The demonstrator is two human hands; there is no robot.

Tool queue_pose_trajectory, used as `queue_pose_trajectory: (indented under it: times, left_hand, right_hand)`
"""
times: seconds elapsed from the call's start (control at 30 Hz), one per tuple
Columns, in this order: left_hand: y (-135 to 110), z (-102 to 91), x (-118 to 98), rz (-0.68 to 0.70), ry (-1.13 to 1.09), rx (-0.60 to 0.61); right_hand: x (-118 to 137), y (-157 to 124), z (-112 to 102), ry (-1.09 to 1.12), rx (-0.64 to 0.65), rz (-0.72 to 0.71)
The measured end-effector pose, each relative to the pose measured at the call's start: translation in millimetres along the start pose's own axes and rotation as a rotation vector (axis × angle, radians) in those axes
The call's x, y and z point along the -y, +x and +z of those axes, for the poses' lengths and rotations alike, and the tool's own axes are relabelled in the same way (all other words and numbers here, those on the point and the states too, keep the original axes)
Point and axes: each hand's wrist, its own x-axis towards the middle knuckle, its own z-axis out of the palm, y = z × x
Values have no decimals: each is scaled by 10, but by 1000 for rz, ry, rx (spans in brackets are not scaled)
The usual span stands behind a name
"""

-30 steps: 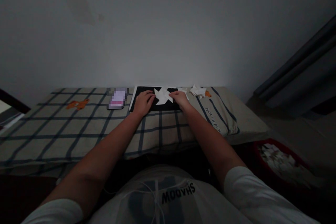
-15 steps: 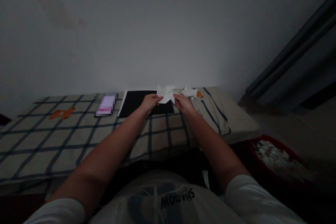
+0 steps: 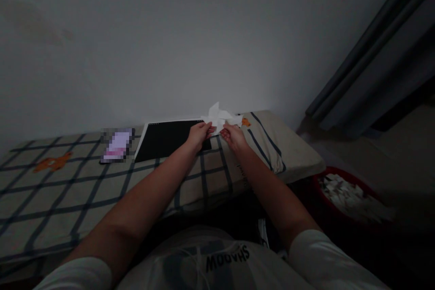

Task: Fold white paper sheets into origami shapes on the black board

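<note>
A white folded paper shape (image 3: pixel 217 117) with pointed corners is held up between both hands, just above the right end of a black board (image 3: pixel 166 138). My left hand (image 3: pixel 199 135) pinches its left lower edge. My right hand (image 3: pixel 233 136) pinches its right lower edge. Both hands are closed on the paper. The board lies flat on a checked cloth (image 3: pixel 84 190) near the wall. More white folded paper (image 3: pixel 237 120) lies just behind my right hand.
A blurred phone-like object (image 3: pixel 117 146) lies left of the board. A red basket (image 3: pixel 343 190) full of white paper pieces stands on the floor at the right. A dark curtain (image 3: pixel 377 54) hangs at the far right. Orange bear prints mark the cloth.
The paper shape lay on the black board under both hands; both hands have lifted it off and hold it up. The view has swung to the right.
</note>
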Motion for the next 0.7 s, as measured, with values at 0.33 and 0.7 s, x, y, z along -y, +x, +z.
queue_pose_trajectory:
  times: [0.33,0.7]
  left_hand:
    - [175,74,-109,62,291,6]
    - [516,414,-130,53,220,-49]
  right_hand:
    - [290,171,-287,-212,-68,-82]
    - [457,367,-431,-572,-143,-245]
